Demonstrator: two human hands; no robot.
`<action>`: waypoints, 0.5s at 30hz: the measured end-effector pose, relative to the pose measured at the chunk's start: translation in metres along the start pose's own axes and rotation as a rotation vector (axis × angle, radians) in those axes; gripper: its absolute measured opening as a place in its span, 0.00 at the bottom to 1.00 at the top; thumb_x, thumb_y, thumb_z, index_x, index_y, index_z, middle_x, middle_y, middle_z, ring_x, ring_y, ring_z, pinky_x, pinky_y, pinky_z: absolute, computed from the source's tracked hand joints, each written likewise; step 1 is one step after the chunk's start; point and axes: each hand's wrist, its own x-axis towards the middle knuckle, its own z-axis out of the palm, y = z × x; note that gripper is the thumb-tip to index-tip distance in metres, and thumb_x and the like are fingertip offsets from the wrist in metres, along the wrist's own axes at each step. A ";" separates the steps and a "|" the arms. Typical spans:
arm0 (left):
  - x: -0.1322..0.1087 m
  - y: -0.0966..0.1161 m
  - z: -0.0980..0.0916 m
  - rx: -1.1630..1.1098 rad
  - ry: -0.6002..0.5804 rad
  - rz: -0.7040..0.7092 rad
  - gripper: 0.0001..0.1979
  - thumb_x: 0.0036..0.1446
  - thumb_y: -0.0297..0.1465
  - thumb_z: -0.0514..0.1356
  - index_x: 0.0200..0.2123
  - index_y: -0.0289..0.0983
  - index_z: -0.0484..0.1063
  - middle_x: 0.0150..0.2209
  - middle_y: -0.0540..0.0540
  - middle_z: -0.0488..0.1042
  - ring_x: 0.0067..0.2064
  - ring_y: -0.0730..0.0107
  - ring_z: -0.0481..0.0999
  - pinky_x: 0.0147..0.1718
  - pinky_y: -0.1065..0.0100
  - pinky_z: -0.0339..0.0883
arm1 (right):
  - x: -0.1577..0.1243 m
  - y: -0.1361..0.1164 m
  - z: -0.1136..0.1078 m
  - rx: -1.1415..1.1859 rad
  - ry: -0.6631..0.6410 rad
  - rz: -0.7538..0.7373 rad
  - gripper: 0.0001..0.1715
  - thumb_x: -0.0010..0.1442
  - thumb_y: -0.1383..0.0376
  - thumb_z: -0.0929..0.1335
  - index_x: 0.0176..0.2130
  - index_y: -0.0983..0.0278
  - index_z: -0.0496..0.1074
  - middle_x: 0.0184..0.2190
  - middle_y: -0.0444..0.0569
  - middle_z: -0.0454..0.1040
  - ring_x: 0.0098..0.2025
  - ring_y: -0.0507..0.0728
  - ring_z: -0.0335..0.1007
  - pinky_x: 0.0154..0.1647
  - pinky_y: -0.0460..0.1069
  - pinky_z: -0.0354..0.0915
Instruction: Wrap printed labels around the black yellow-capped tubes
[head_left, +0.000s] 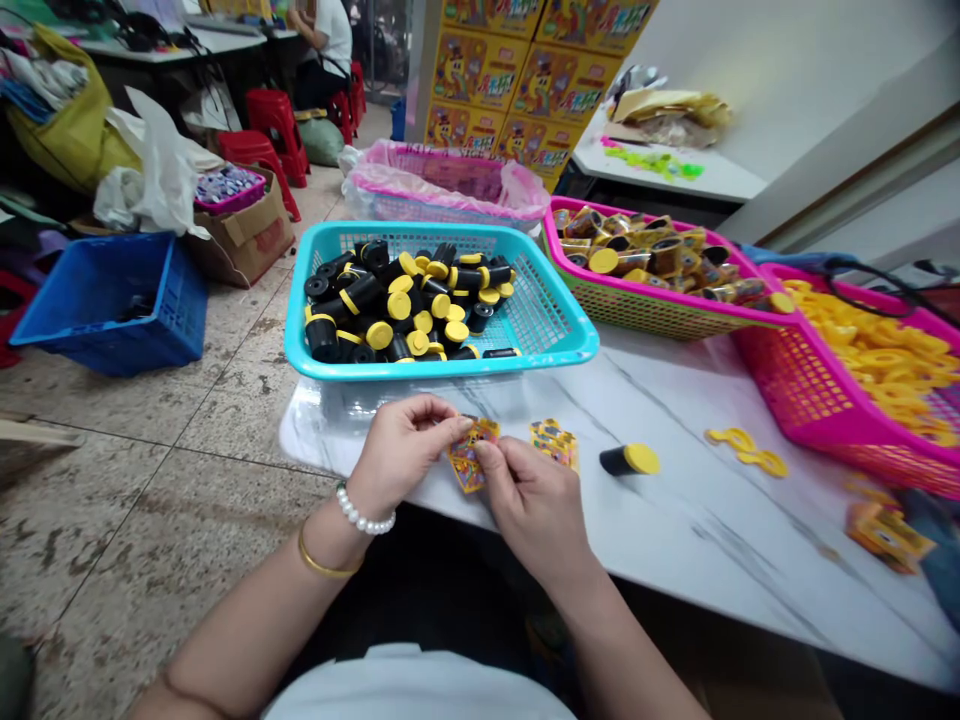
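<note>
Between my two hands is a small yellow printed sticker (470, 462), held over the table's front edge. My left hand (409, 440) pinches its upper left corner between thumb and fingers. On its right side, my right hand (536, 500) grips it with the thumb on top. A second yellow printed piece (555, 442) lies just behind my right hand, partly hidden by it. Further right, a black cylinder with a yellow cap (628, 460) lies on its side on the table.
A turquoise basket (442, 370) of black, yellow-capped cylinders stands behind my hands. To its right are a pink basket (660, 318) of patterned cylinders and another pink basket (795, 390) of yellow plastic parts. Yellow loops (746, 452) lie on the white table (675, 560). A person (326, 45) sits far back.
</note>
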 end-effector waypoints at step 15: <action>-0.020 0.006 0.018 0.239 0.174 0.301 0.10 0.59 0.36 0.64 0.29 0.36 0.78 0.28 0.48 0.77 0.30 0.71 0.73 0.29 0.71 0.66 | 0.008 0.000 -0.009 0.220 0.169 0.187 0.26 0.70 0.58 0.63 0.22 0.61 0.58 0.18 0.39 0.58 0.22 0.51 0.56 0.25 0.47 0.55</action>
